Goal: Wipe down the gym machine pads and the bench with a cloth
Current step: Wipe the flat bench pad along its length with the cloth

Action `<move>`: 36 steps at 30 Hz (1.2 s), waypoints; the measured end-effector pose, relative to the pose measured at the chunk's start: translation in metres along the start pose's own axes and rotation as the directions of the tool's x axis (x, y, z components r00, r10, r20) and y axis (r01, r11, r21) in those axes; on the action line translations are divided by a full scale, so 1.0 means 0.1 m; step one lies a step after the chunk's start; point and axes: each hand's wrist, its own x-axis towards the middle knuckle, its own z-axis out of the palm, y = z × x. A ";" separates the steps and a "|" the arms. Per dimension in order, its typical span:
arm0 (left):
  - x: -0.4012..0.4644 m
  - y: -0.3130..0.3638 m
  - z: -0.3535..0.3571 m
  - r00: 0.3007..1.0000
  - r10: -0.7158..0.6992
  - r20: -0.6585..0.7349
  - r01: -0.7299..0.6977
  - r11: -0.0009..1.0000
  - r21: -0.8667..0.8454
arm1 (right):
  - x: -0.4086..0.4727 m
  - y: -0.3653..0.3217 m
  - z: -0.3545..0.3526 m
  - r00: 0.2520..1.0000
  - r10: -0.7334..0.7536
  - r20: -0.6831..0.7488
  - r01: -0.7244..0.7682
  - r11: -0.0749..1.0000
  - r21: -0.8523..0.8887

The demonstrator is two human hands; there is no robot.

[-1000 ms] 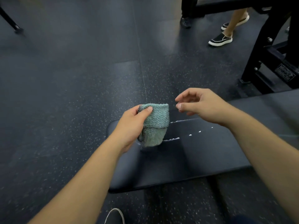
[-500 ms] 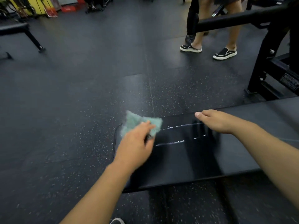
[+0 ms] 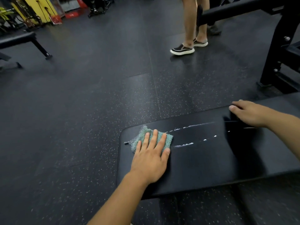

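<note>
Teal cloth [image 3: 159, 139] of nubby, ribbed weave with a frayed grey mesh edge, black bench pad [image 3: 203, 161] in smooth, faintly glossy vinyl streaked with white foam, dark speckled matt rubber floor [image 3: 81, 111], black painted metal machine frame [image 3: 276, 62]

Your two bare forearms enter from below, sleeveless to the frame's edge; your left hand [image 3: 150, 161] and right hand [image 3: 248, 113] wear no gloves, rings or watch.

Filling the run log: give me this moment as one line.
left hand flat on cloth | cloth on bench end | right hand on far bench edge | white streaks unwiped
</note>
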 end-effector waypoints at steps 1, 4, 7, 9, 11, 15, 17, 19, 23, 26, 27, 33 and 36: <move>0.06 -0.03 -0.01 1.000 -0.014 0.004 0.014 1.000 -0.006 | 0.04 0.02 -0.01 1.000 0.010 -0.004 -0.010 1.000 -0.011; 0.37 -0.19 -0.11 0.998 -0.064 0.018 0.064 0.998 0.016 | 0.09 0.02 -0.06 1.000 0.006 0.017 -0.005 0.996 -0.086; 0.70 -0.29 -0.21 0.995 -0.073 0.065 0.071 0.997 0.030 | 0.12 0.02 -0.12 0.998 0.001 0.070 0.008 0.992 -0.129; 0.79 -0.29 -0.21 0.997 -0.044 0.067 0.042 0.998 0.040 | 0.13 0.04 -0.15 0.997 -0.008 0.082 0.019 0.989 -0.143; 0.71 -0.26 -0.18 0.998 0.009 0.055 -0.011 0.999 0.042 | 0.16 0.08 -0.17 0.996 -0.009 0.093 0.024 0.987 -0.157; 0.12 -0.22 -0.05 0.991 0.124 0.055 -0.127 0.990 0.058 | 0.20 0.07 -0.17 0.998 0.002 0.070 0.010 0.986 -0.168; -0.22 -0.18 -0.01 0.983 0.169 0.075 -0.174 0.982 0.072 | 0.21 0.04 -0.13 0.999 0.001 0.035 0.006 0.980 -0.198; -0.39 -0.18 0.02 0.984 0.166 0.072 -0.172 0.981 0.092 | 0.22 -0.01 -0.08 1.000 -0.015 0.012 0.017 0.975 -0.219; -0.08 -0.21 -0.08 0.996 0.090 0.029 -0.093 0.989 0.111 | 0.21 -0.12 0.07 0.997 -0.064 0.036 0.070 0.978 -0.194; 0.31 -0.09 -0.07 0.999 0.042 0.022 -0.044 0.996 0.076 | 0.22 -0.21 0.15 0.994 -0.088 0.068 0.098 0.982 -0.161; 0.40 -0.03 -0.06 0.999 0.028 0.024 -0.029 0.998 0.058 | 0.21 -0.25 0.18 0.992 -0.096 0.084 0.108 0.982 -0.158; 0.05 0.13 0.03 0.996 0.071 0.049 -0.072 0.997 0.027 | 0.15 -0.65 0.27 0.970 -0.190 0.149 0.219 0.952 -0.213; -0.51 0.11 0.05 0.991 0.110 0.078 -0.113 0.993 0.034 | 0.06 -0.84 0.32 0.935 -0.288 0.207 0.328 0.923 -0.198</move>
